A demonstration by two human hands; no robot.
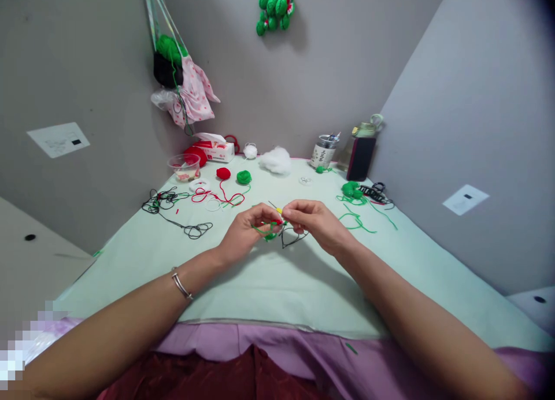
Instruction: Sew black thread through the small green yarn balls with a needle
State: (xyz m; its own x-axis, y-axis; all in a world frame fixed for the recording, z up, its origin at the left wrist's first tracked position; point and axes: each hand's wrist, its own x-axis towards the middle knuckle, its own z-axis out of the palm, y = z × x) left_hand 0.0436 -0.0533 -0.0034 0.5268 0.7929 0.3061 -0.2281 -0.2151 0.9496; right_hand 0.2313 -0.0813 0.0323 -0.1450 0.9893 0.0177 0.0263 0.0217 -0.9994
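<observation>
My left hand is closed around a small red and green crochet piece, held above the middle of the table. Strands of green yarn loop over its fingers. My right hand pinches a thin crochet hook with a yellow part and a dark metal shaft pointing up and left. The fingertips of both hands nearly meet at the piece. Below them hangs a loop of black yarn. The fingers hide much of the piece, and the hook's working tip cannot be made out.
Tangled black yarn, a red yarn ball and a green yarn ball lie left. Behind are a tissue box and white stuffing. At right stand a pen can, a phone and green crochet work.
</observation>
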